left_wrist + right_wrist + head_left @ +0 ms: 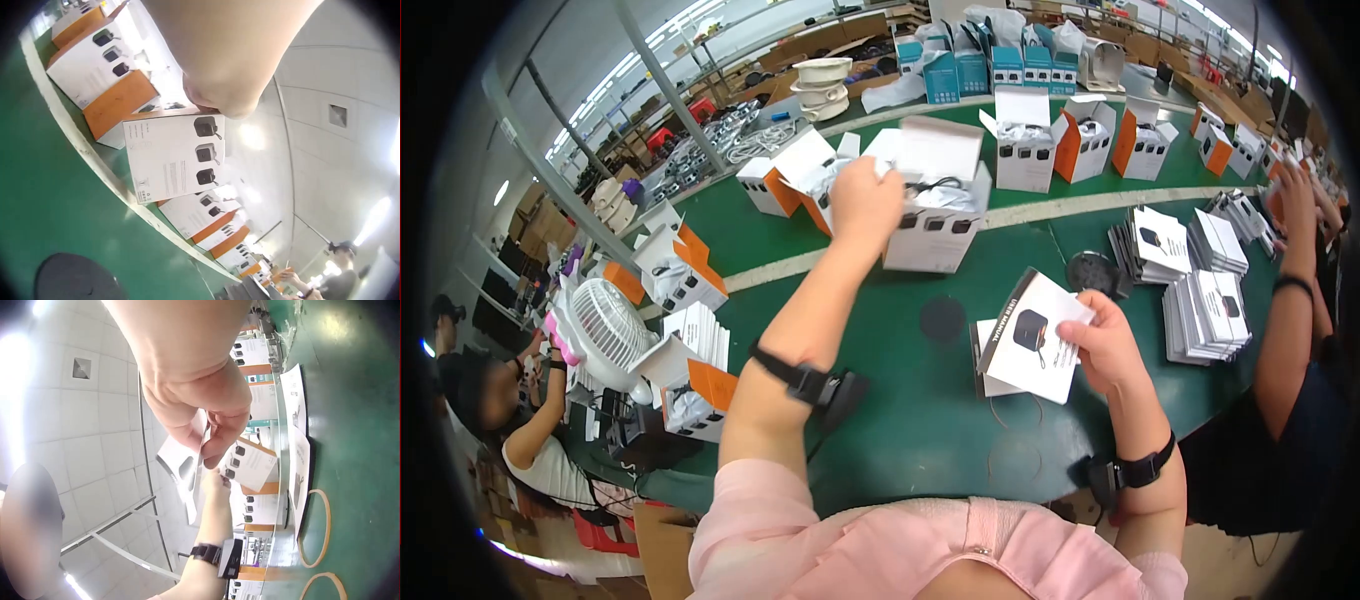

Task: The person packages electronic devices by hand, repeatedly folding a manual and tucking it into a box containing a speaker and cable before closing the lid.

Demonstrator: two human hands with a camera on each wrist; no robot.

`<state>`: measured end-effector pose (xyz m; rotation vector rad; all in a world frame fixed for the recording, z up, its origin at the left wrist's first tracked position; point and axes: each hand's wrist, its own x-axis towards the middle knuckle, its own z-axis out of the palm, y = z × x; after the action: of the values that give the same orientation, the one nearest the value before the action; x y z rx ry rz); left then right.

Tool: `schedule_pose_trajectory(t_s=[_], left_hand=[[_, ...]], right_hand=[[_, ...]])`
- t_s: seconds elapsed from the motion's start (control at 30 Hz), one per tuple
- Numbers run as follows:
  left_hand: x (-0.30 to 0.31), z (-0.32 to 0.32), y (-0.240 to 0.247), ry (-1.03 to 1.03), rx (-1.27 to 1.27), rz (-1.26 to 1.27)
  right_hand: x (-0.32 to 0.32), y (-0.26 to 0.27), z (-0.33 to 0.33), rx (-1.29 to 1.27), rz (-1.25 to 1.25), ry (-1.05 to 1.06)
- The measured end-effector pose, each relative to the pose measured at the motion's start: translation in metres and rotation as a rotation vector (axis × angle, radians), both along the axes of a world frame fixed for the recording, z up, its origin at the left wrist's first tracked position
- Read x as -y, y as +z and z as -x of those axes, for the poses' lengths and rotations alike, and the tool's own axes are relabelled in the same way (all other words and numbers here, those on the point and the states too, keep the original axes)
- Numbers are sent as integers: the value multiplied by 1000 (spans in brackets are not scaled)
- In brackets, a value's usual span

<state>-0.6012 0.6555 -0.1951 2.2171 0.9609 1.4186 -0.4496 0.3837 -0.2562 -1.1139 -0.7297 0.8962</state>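
My left hand [867, 205] grips the left edge of an open white box [930, 240], its fingers partly curled over the rim. A coiled black cable and clear plastic wrap show inside that box. In the left wrist view the box [175, 156] shows printed camera-like pictures, and my fingertips are hidden behind its top. With thumb and fingers, my right hand [1105, 340] pinches a white user manual [1040, 345] with a black spine strip. Beneath it, another white booklet [992, 375] lies on the green table. The right wrist view shows the manual [181, 469] nearly edge-on.
Open white and orange boxes [1025, 150] stand along the back. Piles of booklets [1205, 315] sit at right, a white fan [605, 325] at left. A black disc [943, 318] and rubber bands [322, 531] lie on the table. Other people [1290, 230] work at both sides.
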Motion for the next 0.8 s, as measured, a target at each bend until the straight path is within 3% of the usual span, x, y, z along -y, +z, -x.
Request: schedule_pose_trajectory(t_s=[0.07, 0.13, 0.23, 0.4, 0.47, 0.53, 0.6, 0.67, 0.7, 0.73, 0.8], left_hand=[[-14, 33, -35, -138, 151, 170], [44, 69, -19, -335, 440, 607], [72, 114, -29, -356, 427, 846], [92, 155, -39, -323, 225, 984], [99, 154, -48, 26, 88, -316], [112, 171, -34, 2, 86, -330], [134, 170, -21, -887, 466, 384], [146, 162, -6, -1177, 474, 787], [148, 158, -3, -1244, 479, 849], [151, 159, -2, -1242, 482, 843], [153, 161, 0, -1097, 383, 951]], right_hand=[[-2, -1, 3, 16, -44, -36], [0, 5, 6, 29, -46, -61], [9, 22, 20, 18, -45, -85], [18, 41, 50, 338, -166, -96], [23, 55, 65, 447, -207, -105], [22, 69, 97, 641, -306, -130], [17, 76, 114, 665, -358, -118], [12, 84, 118, 1167, -576, -85], [6, 90, 124, 1428, -693, -148], [5, 92, 128, 1696, -645, -222], [-5, 85, 134, 1772, -709, -95]])
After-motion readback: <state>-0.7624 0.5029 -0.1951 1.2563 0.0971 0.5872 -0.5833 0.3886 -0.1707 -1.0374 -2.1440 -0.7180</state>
